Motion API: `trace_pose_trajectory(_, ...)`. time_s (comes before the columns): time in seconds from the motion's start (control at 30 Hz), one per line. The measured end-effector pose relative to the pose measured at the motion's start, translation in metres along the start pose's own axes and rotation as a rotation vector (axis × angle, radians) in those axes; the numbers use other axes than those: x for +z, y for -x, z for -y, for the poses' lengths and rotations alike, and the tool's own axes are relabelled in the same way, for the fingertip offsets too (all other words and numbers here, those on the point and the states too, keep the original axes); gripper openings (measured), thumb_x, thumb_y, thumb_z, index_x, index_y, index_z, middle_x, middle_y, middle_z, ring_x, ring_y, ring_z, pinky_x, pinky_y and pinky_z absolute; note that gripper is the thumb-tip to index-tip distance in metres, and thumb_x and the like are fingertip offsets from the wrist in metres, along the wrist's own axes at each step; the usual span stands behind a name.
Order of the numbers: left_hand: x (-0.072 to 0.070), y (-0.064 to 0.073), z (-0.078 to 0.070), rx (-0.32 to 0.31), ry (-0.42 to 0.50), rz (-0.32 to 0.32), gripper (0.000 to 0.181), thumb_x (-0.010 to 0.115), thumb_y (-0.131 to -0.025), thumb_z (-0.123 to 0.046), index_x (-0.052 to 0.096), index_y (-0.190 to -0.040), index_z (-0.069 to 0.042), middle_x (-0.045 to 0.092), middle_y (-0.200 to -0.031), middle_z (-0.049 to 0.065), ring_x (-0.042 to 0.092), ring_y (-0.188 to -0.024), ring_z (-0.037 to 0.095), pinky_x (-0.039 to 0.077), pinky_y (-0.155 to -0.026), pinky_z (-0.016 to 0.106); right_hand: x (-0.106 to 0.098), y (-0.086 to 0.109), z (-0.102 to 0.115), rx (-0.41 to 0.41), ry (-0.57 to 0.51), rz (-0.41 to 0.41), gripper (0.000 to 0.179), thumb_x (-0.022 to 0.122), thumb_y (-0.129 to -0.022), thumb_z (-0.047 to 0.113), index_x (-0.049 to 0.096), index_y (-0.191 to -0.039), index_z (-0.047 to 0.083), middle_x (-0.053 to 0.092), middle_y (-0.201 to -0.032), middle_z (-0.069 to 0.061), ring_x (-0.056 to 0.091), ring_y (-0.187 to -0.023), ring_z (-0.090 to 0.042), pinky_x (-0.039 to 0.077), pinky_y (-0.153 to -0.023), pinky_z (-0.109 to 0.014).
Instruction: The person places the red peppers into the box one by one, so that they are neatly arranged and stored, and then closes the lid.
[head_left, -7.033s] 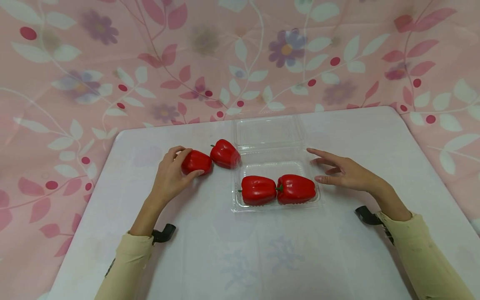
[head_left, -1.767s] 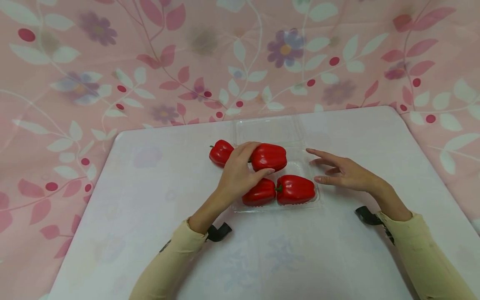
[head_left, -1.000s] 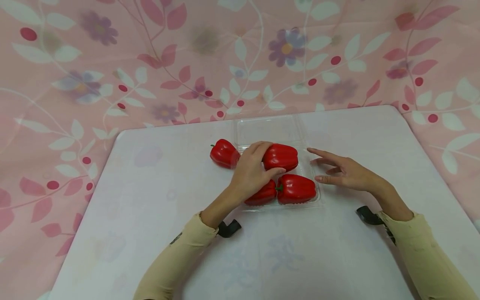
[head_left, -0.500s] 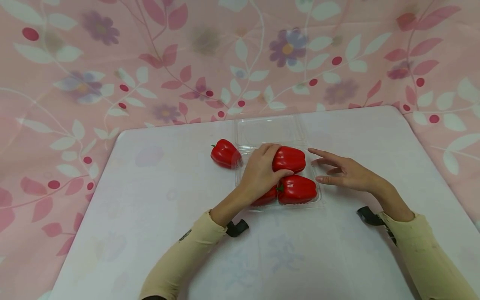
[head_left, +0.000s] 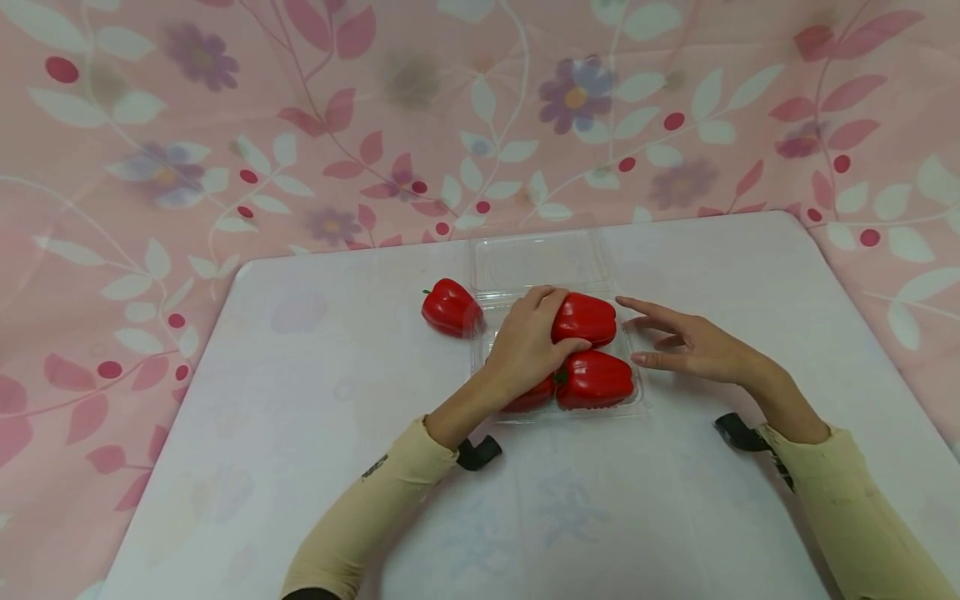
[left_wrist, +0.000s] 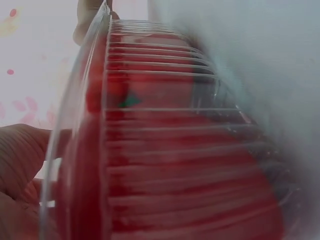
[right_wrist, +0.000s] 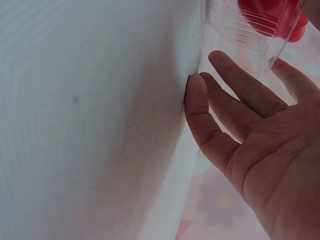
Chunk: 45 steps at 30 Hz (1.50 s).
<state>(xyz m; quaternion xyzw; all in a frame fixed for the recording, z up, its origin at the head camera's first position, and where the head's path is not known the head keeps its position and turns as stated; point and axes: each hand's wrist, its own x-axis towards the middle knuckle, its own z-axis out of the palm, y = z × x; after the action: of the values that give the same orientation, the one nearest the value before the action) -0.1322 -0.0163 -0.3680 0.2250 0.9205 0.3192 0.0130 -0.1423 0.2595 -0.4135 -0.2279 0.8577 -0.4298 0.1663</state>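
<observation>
My left hand [head_left: 528, 342] grips a red bell pepper [head_left: 588, 319] from its left side, at the back right of a clear plastic clamshell box [head_left: 504, 419]. In the front of the box lie another bell pepper [head_left: 596, 379] and a third one [head_left: 531, 398], partly hidden by my left hand. The left wrist view shows red peppers [left_wrist: 185, 175] through the box's ribbed wall. Beside the box's right edge, my right hand [head_left: 686, 343] rests with loosely extended fingers and holds nothing; in the right wrist view its fingertips are close to the box wall [right_wrist: 235, 30].
One more red bell pepper [head_left: 450, 307] lies at the box's left edge, stem pointing left. The box's lid [head_left: 540, 260] is folded back toward the table's far edge. A pink floral cloth [head_left: 480, 117] hangs behind the white table [head_left: 300, 400].
My left hand has carried the bell pepper from the table at the left into the box's back row, then slid rightward and slightly lower with it. My right hand has stayed in place.
</observation>
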Motion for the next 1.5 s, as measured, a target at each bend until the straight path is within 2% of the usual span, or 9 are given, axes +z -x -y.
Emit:
trace_pose_trajectory(0.43,-0.007,0.000,0.002,0.016,0.003,0.088,0.064,0.074,-0.088,-0.019,0.045,-0.144,-0.006,0.048,-0.142,0.009,0.047,-0.124,0.024,0.051,-0.094,0.040,0.000,-0.001,0.000,-0.008,-0.011,0.002,0.082,0.076,-0.085,0.024,0.032,-0.154,0.029,0.040,-0.153,-0.006,0.048,-0.129,-0.030,0.047,-0.094,-0.058)
trace_pose_trajectory(0.67,-0.007,-0.001,0.000,0.023,0.002,0.072,0.060,0.077,-0.086,-0.020,0.051,-0.139,-0.007,0.048,-0.138,0.009,0.049,-0.120,0.023,0.052,-0.093,0.038,0.000,0.000,0.000,-0.003,-0.008,0.003,0.081,0.075,-0.086,0.024,0.032,-0.154,0.030,0.039,-0.153,-0.006,0.047,-0.130,-0.030,0.047,-0.095,-0.059)
trace_pose_trajectory(0.9,-0.006,-0.005,-0.002,-0.012,0.000,0.055,0.059,0.080,-0.084,-0.021,0.056,-0.136,-0.009,0.051,-0.130,0.005,0.052,-0.112,0.018,0.053,-0.089,0.034,0.000,0.000,0.001,-0.004,0.001,0.008,0.081,0.075,-0.086,0.025,0.031,-0.155,0.030,0.038,-0.154,-0.006,0.047,-0.130,-0.032,0.046,-0.095,-0.059)
trace_pose_trajectory(1.13,-0.005,-0.008,-0.007,-0.039,-0.036,0.093,0.060,0.079,-0.085,-0.022,0.055,-0.138,-0.009,0.052,-0.130,0.004,0.054,-0.111,0.018,0.053,-0.091,0.033,0.000,-0.001,0.000,0.004,-0.006,0.000,0.082,0.075,-0.086,0.025,0.032,-0.154,0.031,0.039,-0.153,-0.005,0.048,-0.129,-0.030,0.047,-0.095,-0.058)
trace_pose_trajectory(1.5,-0.004,-0.007,-0.010,-0.031,-0.065,0.098,0.059,0.077,-0.086,-0.021,0.053,-0.139,-0.007,0.052,-0.131,0.007,0.054,-0.111,0.020,0.053,-0.091,0.034,0.000,-0.001,-0.002,-0.008,-0.012,0.000,0.082,0.076,-0.085,0.023,0.032,-0.154,0.029,0.040,-0.153,-0.006,0.048,-0.129,-0.029,0.048,-0.094,-0.058)
